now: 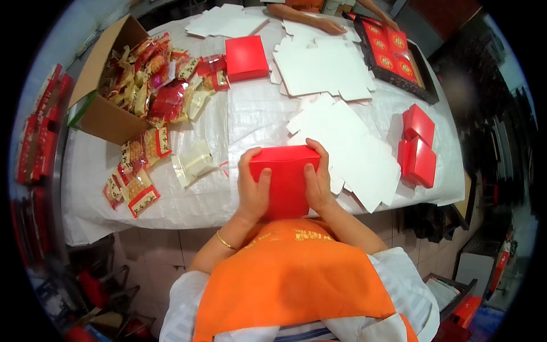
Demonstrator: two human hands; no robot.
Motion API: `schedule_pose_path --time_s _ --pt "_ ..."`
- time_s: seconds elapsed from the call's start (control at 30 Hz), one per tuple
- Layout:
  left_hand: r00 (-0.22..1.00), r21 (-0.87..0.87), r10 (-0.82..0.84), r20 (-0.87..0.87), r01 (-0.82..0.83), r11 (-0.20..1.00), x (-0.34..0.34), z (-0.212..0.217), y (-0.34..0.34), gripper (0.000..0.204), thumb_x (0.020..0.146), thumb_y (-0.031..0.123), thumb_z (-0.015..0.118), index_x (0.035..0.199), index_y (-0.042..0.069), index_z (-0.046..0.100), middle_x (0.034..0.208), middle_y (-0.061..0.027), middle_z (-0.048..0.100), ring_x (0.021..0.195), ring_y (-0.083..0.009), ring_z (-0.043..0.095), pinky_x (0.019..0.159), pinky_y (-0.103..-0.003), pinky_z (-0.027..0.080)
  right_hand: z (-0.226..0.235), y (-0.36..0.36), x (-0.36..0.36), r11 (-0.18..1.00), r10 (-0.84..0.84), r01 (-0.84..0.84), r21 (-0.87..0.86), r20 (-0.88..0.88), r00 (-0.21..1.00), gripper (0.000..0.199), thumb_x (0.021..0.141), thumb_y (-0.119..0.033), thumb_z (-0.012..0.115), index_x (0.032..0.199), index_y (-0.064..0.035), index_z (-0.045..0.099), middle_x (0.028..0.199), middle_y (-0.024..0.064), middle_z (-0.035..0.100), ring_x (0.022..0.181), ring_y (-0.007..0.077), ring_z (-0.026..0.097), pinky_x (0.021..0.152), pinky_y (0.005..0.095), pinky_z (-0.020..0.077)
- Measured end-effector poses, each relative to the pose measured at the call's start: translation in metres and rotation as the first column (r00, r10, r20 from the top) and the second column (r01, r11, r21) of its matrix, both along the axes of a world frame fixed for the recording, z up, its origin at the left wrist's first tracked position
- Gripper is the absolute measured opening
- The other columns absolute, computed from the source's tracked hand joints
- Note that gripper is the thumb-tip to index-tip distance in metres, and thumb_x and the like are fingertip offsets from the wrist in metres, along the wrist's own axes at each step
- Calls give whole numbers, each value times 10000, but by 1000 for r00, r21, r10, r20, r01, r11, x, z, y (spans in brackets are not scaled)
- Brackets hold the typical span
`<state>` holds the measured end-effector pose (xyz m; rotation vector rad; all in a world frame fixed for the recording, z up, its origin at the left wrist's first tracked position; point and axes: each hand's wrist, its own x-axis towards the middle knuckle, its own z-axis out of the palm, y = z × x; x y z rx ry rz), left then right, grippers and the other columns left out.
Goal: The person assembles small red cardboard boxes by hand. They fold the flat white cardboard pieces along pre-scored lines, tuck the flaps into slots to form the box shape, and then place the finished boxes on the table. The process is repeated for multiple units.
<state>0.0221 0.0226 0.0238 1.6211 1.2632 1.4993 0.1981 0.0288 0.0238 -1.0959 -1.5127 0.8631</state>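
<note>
A red cardboard box is held up close to my orange apron, at the table's near edge. My left hand grips its left side, thumb across the front face. On the opposite side my right hand holds it the same way. The box's top edge looks closed; its contents are hidden. Beyond it lie flat white cardboard blanks. To the left is a pale wrapped snack packet, and further left sit several packets with red and gold wrappers.
A tipped brown carton spills wrapped packets at the left. One red box stands beyond them. More red boxes sit at the right. Another person's hand rests over blanks at the far side, near a dark tray holding red boxes.
</note>
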Motion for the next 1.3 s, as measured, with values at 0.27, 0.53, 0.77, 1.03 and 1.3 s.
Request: schedule_pose_path --time_s 0.27,0.53,0.77,1.03,1.3 --pt "996 -130 -16 86 27 991 -1 2 17 396 1038 218 524 1369 15 445 1316 -139 521 1210 -250 508 1069 -346 382 1 14 -4 996 -5 1 -86 -43 999 655 1027 -209 484 1554 36 182 1516 223 364 1368 335 410 1164 405 299" --pt "971 -256 32 236 30 966 -22 -37 48 448 1057 231 511 1457 62 401 1396 -102 470 1216 -205 488 1082 -335 370 -33 -24 -2 961 134 -116 -252 55 989 819 929 -151 629 1584 -3 160 1576 226 327 1466 308 325 1200 396 259" --pt "811 -231 -97 577 276 933 -22 -9 49 691 1091 376 429 1611 107 63 1442 -128 476 1272 -225 519 1067 -355 429 13 35 -7 897 13 -119 -426 -244 970 758 947 -153 641 1558 23 228 1509 213 425 1369 276 461 1113 371 401" --pt "828 -412 34 560 243 878 -16 -3 45 613 1062 336 510 1549 81 239 1351 -121 549 973 -188 677 758 -316 587 -6 99 -21 862 15 -273 -426 -518 855 718 977 -208 619 1557 -1 251 1451 182 489 1307 230 508 1069 348 438" --pt "719 -429 239 652 91 899 -37 -24 83 438 1025 270 583 1390 65 453 1194 -93 632 894 -199 688 667 -327 588 5 103 -32 946 -92 68 -317 -60 994 692 976 -195 615 1555 -15 281 1419 208 521 1278 258 541 1042 386 461"
